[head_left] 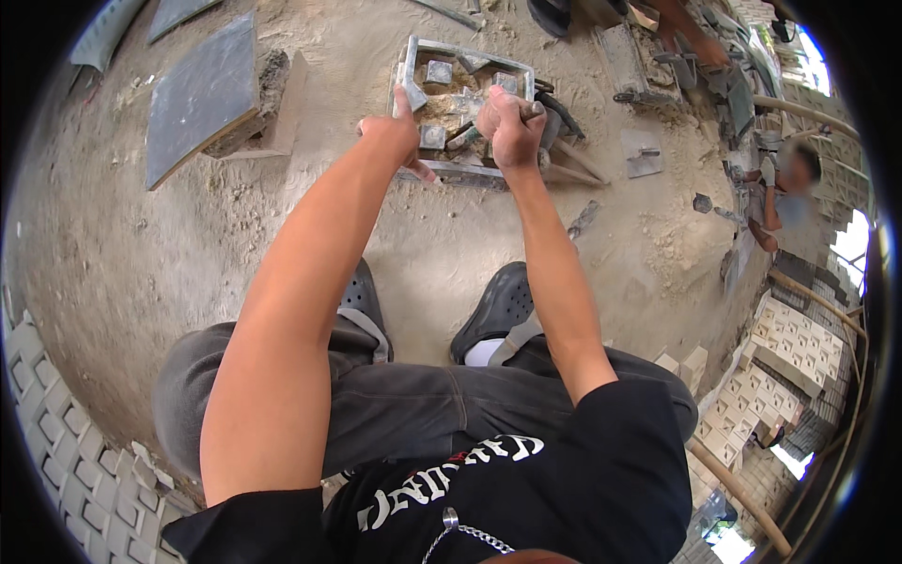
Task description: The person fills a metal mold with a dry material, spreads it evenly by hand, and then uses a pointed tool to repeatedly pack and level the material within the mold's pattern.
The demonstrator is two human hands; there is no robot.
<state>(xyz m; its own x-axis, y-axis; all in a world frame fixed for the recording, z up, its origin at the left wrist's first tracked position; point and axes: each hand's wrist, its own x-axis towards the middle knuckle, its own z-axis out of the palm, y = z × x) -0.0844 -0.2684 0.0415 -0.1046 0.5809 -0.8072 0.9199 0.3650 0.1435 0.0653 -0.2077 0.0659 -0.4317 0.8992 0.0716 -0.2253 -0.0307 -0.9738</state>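
A rectangular metal frame (473,52) lies on the dusty ground in front of a crouching person, with at least 3 square grey blocks (432,138) inside it. The left hand (393,138) is spread wide at the frame's near left corner; whether it clasps the rim, I cannot tell. The right hand (513,129), above the frame's right half, is closed in a narrow fist around a short handle (532,110) (the hand hides much of it). A flat trowel (644,155) lies right of the frame, a large grey slab (204,101) to its left, and 2 dark clogs (495,307) are on its near side.
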